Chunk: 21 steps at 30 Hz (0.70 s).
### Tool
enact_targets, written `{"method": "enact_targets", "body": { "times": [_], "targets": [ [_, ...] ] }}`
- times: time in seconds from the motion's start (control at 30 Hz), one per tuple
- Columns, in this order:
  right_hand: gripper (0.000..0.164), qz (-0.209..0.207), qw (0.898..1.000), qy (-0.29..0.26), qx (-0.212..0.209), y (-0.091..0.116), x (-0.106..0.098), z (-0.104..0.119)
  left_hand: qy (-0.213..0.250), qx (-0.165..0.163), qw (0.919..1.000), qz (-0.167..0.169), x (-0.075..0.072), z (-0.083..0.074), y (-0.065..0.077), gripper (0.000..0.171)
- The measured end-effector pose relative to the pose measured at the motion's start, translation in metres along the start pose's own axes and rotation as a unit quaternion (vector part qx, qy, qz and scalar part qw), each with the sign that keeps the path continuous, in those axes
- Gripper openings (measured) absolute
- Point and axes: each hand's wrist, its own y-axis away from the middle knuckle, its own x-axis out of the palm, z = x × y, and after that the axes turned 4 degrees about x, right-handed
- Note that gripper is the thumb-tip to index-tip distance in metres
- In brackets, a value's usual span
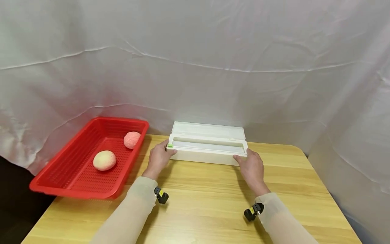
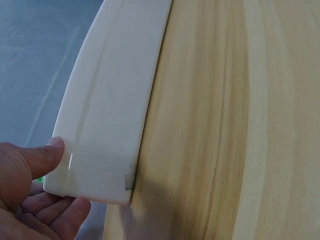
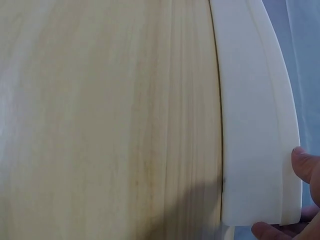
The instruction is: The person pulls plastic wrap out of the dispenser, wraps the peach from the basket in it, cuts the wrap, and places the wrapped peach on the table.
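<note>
Found long white box (image 1: 205,157) near the far edge of the surface (image 1: 207,200), with lid (image 1: 208,130) open behind and green tab (image 1: 170,145) at the left end. Noted left hand (image 1: 158,157) and right hand (image 1: 252,167) grasping opposite ends, with fingers (image 2: 74,219) at the end faces and thumbs (image 3: 303,165) against the front. Judged best: match pressure at both ends, keep level, shift both sides together, and avoid striking the lid on the curtain (image 1: 195,91).
</note>
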Motion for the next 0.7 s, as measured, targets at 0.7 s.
{"method": "enact_targets", "body": {
  "times": [0.7],
  "targets": [
    [0.077,0.000,1.000,0.001,-0.007,0.0005,-0.0013,-0.0051,0.003,-0.011,0.9999,-0.008,0.0042,-0.0030,0.0049,0.065]
  ]
}}
